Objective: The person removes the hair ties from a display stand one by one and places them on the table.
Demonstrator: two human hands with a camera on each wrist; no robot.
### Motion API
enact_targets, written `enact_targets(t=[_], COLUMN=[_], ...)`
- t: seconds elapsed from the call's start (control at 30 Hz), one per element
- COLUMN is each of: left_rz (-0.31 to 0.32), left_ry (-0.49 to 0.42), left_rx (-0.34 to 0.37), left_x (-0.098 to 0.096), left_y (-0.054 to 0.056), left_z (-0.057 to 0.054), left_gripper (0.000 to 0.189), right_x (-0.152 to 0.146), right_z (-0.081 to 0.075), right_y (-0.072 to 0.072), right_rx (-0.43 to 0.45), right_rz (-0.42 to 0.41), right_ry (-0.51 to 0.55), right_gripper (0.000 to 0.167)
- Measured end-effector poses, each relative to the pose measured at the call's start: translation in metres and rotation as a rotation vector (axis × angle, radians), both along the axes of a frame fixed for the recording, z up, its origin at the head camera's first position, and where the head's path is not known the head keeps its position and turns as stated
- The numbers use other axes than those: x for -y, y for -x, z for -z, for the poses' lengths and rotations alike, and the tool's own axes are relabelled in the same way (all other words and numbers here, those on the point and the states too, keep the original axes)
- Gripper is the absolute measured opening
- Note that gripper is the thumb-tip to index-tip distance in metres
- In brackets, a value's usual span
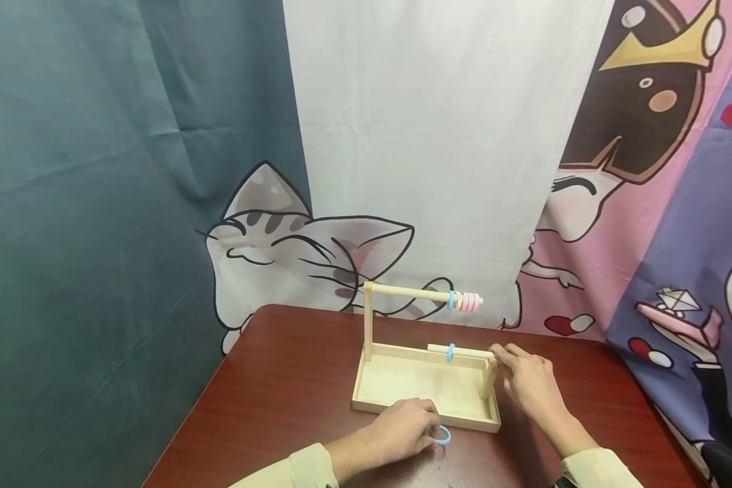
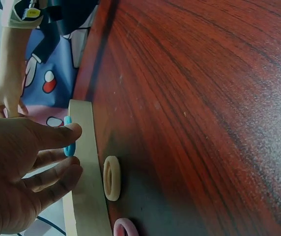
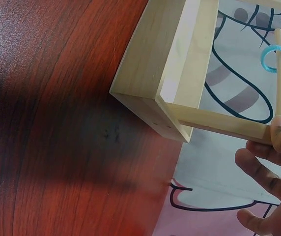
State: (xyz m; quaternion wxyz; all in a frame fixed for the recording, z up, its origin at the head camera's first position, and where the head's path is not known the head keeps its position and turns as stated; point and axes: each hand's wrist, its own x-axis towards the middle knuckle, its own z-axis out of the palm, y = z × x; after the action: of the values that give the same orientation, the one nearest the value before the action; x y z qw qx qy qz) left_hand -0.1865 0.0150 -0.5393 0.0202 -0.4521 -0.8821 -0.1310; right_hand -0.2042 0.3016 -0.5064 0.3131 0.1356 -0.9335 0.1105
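- Printed curtains (image 1: 451, 135) hang behind a reddish-brown bench (image 1: 268, 393), in the head view. On it stands a wooden tray (image 1: 463, 421) with two posts. Its upper rod (image 1: 402, 292) carries a cluster of rings (image 1: 467, 302) near the free end; its lower rod (image 1: 472, 353) carries one blue loop (image 1: 450, 352).
- Same view: the left grip (image 1: 402, 428) pinches a light-blue ring (image 1: 442, 436) just in front of the tray's near wall; the right grip (image 1: 527, 379) is at the short post (image 1: 488, 381).
- Left wrist view: thumb and finger hold that ring by its edge. That hold looks right to me, since it should leave the hole unblocked; a light pinch and a lift clear of the wall would suit. A beige ring (image 2: 112, 178) and a pink ring (image 2: 125, 227) are on the bench beside the tray.
- Right wrist view: thumb and forefinger pinch the post's top, where the lower rod joins; other fingers are spread. Steady, gentle pressure there should stop the frame rocking.
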Motion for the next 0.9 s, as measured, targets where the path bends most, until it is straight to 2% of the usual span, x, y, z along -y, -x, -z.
enact_targets(t=[0.33,0.7,0.9], left_rz=[0.07,0.091,0.122], left_ry=[0.056,0.108,0.113], left_rx=[-0.033,-0.091,-0.137], left_x=[-0.001,-0.005,-0.004], left_y=[0.0,-0.001,0.001], left_z=[0.005,0.014,0.018], left_gripper=[0.006,0.009,0.01], right_x=[0.0,0.0,0.0], right_z=[-0.001,0.001,0.0], right_y=[0.0,0.0,0.0], right_rx=[-0.009,-0.026,-0.006], right_rz=[-0.005,-0.01,-0.002], right_ry=[-0.005,-0.004,0.0], right_gripper=[0.02,0.02,0.02])
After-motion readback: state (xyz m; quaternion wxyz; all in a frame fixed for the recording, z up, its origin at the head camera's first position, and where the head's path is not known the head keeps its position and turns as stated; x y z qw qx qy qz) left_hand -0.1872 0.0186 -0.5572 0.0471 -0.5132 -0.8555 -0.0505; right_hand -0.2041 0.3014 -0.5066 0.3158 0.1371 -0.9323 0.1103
